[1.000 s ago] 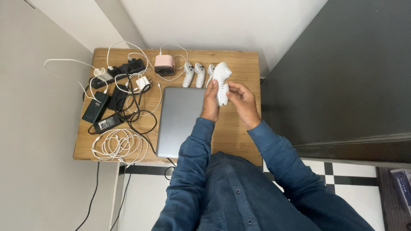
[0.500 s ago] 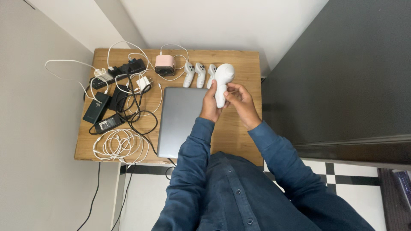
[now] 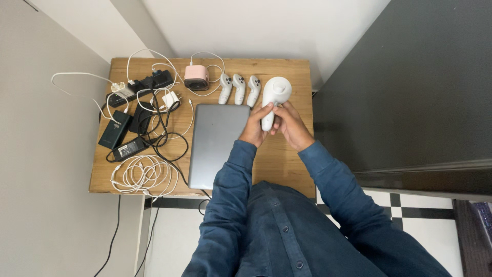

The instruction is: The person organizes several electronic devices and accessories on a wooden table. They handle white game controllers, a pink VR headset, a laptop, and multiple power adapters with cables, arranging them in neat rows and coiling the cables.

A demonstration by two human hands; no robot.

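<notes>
1. Both hands, left hand (image 3: 253, 131) and right hand (image 3: 291, 126), close together around the handle of a smooth white plastic controller with a round head (image 3: 273, 97), held above the wooden tabletop (image 3: 287, 154).
2. Fingers hide most of its handle.
3. Three matching small white controllers (image 3: 238, 89) lie just behind; a closed grey laptop (image 3: 215, 143) sits left, beside tangled black and white cables (image 3: 148, 138).

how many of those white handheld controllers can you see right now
4. Three white controllers lie side by side at the table's far edge, beyond the closed laptop. The fourth controller is held by left hand and right hand.
</notes>
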